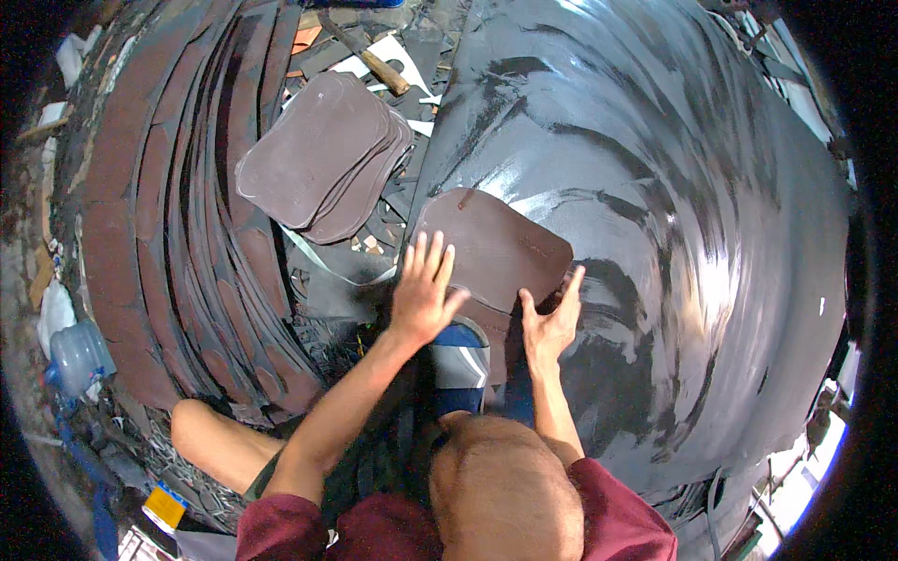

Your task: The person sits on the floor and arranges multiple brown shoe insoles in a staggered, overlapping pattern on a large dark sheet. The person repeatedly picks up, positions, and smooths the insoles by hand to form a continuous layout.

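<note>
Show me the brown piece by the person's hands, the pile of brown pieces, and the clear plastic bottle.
Brown piece (510,245): head view, middle of its upper face.
Pile of brown pieces (313,150): head view, face of the topmost piece.
Plastic bottle (79,353): head view, its see-through side.

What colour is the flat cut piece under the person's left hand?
The cut piece is dark reddish brown, best seen in the head view.

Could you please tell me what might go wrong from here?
The brown piece could slip, since the left hand and right hand are only at its edges. The stack of brown pieces might slide apart, as its layers are not lined up.
</note>
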Demonstrator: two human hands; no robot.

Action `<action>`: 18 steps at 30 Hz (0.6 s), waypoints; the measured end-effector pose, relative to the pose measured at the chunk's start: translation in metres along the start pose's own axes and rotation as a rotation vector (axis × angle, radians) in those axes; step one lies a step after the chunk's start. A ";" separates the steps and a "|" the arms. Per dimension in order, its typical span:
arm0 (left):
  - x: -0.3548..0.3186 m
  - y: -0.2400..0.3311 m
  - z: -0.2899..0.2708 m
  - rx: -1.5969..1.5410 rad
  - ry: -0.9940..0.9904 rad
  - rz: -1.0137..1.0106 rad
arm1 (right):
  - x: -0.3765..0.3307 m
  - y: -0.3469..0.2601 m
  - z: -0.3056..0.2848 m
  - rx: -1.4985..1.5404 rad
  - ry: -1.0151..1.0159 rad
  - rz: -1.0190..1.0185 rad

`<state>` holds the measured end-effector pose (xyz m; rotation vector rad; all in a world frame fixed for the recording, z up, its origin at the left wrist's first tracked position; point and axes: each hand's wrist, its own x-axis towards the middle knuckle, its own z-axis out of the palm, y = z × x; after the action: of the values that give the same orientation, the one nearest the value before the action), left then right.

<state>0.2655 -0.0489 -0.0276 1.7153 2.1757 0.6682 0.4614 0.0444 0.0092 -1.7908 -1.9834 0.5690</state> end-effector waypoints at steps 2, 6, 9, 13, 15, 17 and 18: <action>-0.012 -0.002 0.020 -0.017 -0.132 -0.073 | -0.001 0.002 -0.006 -0.161 -0.039 -0.161; -0.010 -0.008 0.019 0.011 -0.175 -0.099 | 0.024 -0.001 -0.029 -0.409 -0.482 -0.565; 0.004 0.001 0.002 -0.024 -0.201 -0.127 | 0.057 0.023 -0.021 -0.460 -0.525 -0.741; 0.037 -0.045 -0.051 -0.719 0.239 -0.597 | 0.088 -0.009 -0.053 -0.371 -0.703 -0.700; 0.046 -0.075 -0.066 -0.293 0.968 -0.797 | 0.081 0.011 -0.037 -0.462 -0.632 -0.743; 0.032 -0.130 -0.073 -0.028 1.165 -1.061 | 0.085 0.005 -0.034 -0.410 -0.692 -0.752; 0.034 -0.137 -0.079 -0.204 0.954 -1.201 | 0.083 0.003 -0.033 -0.428 -0.692 -0.736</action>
<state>0.1041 -0.0554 -0.0308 -0.3131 2.9181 1.3331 0.4750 0.1283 0.0374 -0.9314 -3.1988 0.5769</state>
